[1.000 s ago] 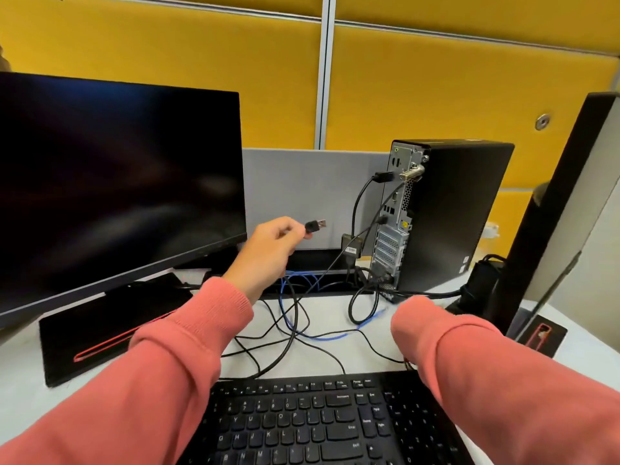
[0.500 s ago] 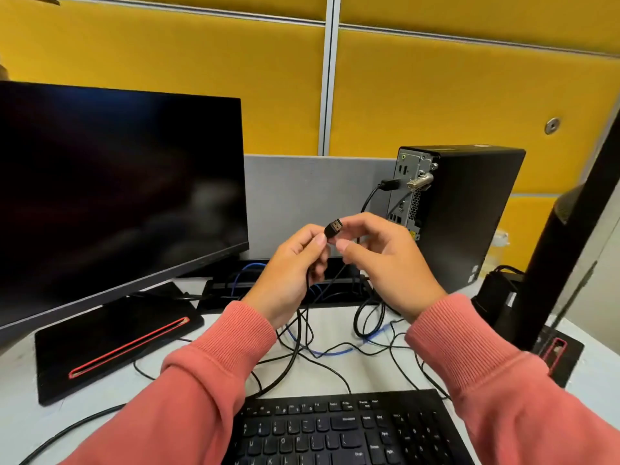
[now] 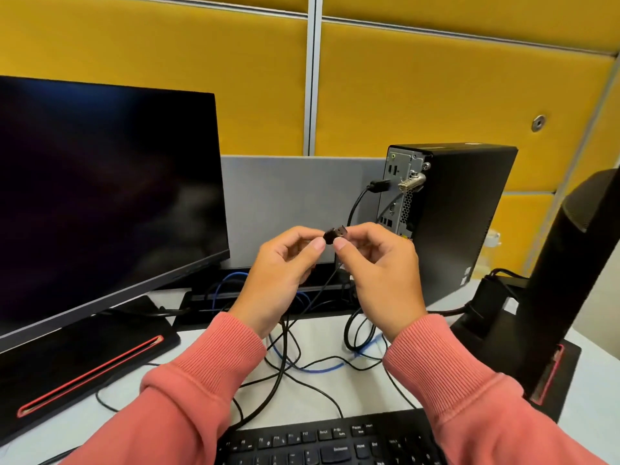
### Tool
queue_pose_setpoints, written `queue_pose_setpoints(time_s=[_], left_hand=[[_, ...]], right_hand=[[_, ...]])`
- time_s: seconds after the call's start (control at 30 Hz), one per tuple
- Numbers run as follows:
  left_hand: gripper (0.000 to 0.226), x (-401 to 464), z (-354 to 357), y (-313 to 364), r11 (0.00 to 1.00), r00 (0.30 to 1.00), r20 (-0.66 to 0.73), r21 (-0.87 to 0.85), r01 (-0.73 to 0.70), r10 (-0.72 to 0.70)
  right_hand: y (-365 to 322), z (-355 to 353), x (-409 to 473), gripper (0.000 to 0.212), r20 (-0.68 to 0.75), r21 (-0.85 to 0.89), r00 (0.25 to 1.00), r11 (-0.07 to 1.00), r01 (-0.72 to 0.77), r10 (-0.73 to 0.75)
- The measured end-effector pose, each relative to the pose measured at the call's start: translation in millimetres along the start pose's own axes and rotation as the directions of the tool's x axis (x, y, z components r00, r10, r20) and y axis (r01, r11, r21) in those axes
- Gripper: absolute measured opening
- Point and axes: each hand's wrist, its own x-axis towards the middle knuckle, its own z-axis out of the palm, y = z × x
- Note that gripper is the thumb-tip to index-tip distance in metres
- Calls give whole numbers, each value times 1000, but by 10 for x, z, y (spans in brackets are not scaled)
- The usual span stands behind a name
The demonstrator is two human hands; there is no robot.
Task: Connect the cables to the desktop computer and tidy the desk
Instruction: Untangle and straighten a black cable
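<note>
An office cubicle, judging by the padded yellow partition panels with a grey metal divider strip between them. On the white surface: a dark monitor, a black desktop tower (rear ports facing left), a black keyboard, a second monitor stand at right, loose black and blue cables.

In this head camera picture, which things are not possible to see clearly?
- Black USB plug: in the head view, the left hand and right hand pinch it, hiding its rear.
- Black desktop computer: port labels too small; the right hand hides its lower ports.
- Black keyboard: cut by the bottom edge.
- Tangled black cables: sleeves hide their routes.
</note>
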Motion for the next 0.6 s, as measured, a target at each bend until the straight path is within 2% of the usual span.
queue_pose_setpoints(time_s=[0.1,0.17,0.23,0.27,0.33,0.4,0.5,0.6], left_hand=[[8,108,46,-45,996,998,-35,75,-57,60],[8,223,108,-110,988,994,-61,131,-79,88],[12,357,194,-202,973,992,-79,213,-83,101],[11,412,250,-238,961,991,-81,263,-79,104],[8,503,374,-298,922,989,-80,377,-86,125],[5,577,489,-352,867,988,-43,486,-111,151],[8,663,631,-413,797,982,2,584,-153,186],[12,738,736,-469,746,979,-23,652,-137,201]], right_hand=[[92,-9,105,10,20,-10,995,995,-99,100],[114,-57,235,12,-39,-73,993,991,-112,109],[127,-111,435,24,-230,-166,970,980,-114,74],[122,-135,547,31,-352,-189,935,974,-121,48],[89,-151,769,39,-568,-192,823,971,-140,6],[53,-158,993,38,-678,-206,734,970,-128,-48],[107,-218,1319,31,-659,-292,742,950,-107,-119],[287,-318,1476,38,-630,-305,774,937,-172,-63]])
